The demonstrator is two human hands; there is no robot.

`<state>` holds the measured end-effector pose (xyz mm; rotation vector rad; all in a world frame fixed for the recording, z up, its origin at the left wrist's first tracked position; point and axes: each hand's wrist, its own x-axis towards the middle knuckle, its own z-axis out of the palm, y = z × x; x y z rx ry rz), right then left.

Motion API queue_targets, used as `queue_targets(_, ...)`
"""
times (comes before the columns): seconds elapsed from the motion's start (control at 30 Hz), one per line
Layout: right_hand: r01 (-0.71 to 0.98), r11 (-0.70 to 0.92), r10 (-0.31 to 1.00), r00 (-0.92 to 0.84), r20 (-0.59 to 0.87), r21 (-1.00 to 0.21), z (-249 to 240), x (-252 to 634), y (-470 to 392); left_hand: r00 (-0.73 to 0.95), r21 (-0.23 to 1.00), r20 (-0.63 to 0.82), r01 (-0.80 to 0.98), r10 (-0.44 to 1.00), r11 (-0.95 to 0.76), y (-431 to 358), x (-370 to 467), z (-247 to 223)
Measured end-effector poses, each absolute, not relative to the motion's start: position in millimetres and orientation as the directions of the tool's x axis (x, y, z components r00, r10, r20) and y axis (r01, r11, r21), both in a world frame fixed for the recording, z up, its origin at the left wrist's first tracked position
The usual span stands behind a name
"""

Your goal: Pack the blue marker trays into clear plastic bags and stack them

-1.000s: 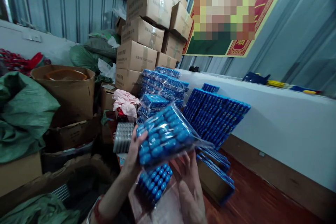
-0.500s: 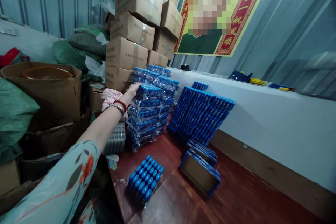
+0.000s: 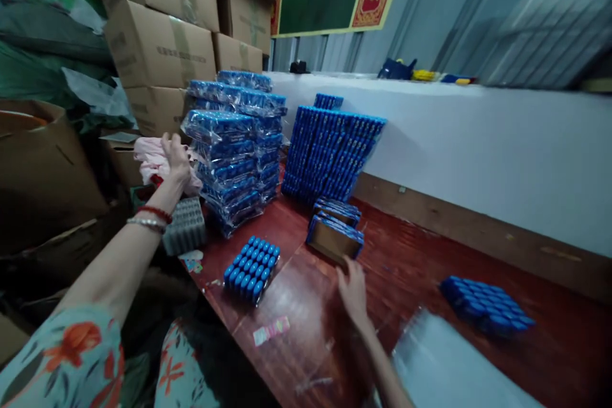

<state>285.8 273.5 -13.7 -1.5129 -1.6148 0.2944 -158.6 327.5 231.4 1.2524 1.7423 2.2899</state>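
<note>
My left hand (image 3: 176, 156) is raised beside a tall stack of blue packs in clear plastic film (image 3: 224, 153). Its fingers are loosely apart with nothing seen in them, in front of a crumpled pink cloth (image 3: 149, 154). My right hand (image 3: 352, 287) reaches over the red-brown table (image 3: 306, 319). Its fingertips are at the lower edge of some shallow blue-edged cardboard trays (image 3: 335, 239) standing on their sides; a firm grip does not show. Left of it sits a block of blue round-topped pieces (image 3: 252, 269), and a similar block (image 3: 485, 306) lies at the right.
More blue trays (image 3: 332, 150) stand stacked by the white wall (image 3: 454, 159). Grey ridged pieces (image 3: 185, 226) lie at the table's left edge. Cardboard cartons (image 3: 162, 44) rise behind. White sheeting (image 3: 444, 363) covers the front right, and a pink-and-white slip (image 3: 271, 330) lies nearer.
My left hand has come off the top of the wrapped stack and moved left to the pink cloth. My right hand has entered at the trays. The view has turned down and right.
</note>
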Motion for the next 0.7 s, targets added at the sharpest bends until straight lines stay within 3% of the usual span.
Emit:
queue_targets(0.1,0.919,-0.025,0.870,0.214,0.444,-0.393,8.3,301.2,329.7,-0.680,0.894,0.448,0.329,0.581,-0.304,288.0,-138.3,175.9)
queue_targets(0.17,0.940,-0.071,0.890,0.210,0.404,-0.334,13.5,308.7,348.9,-0.607,0.929,0.362,0.299,0.707,-0.219,255.0,-123.0,125.2)
queue_targets(0.3,0.904,-0.173,0.868,0.327,0.374,-0.390,16.6,325.6,360.9,-0.502,0.959,0.145,0.283,0.853,0.003,202.1,-102.8,25.1)
queue_targets(0.4,0.862,-0.265,0.850,0.420,0.317,-0.433,22.1,339.3,368.9,-0.436,0.955,-0.041,0.247,0.899,0.163,192.8,-96.7,-20.6)
queue_targets(0.53,0.860,-0.254,0.920,0.356,0.163,-0.442,27.8,342.7,378.3,-0.300,0.934,-0.173,0.252,0.938,0.253,216.4,-89.8,-38.0)
queue_targets(0.7,0.856,-0.236,0.943,0.317,0.106,-0.460,28.3,334.3,371.5,-0.150,0.909,-0.259,0.296,0.954,0.293,246.5,-78.3,-32.1)
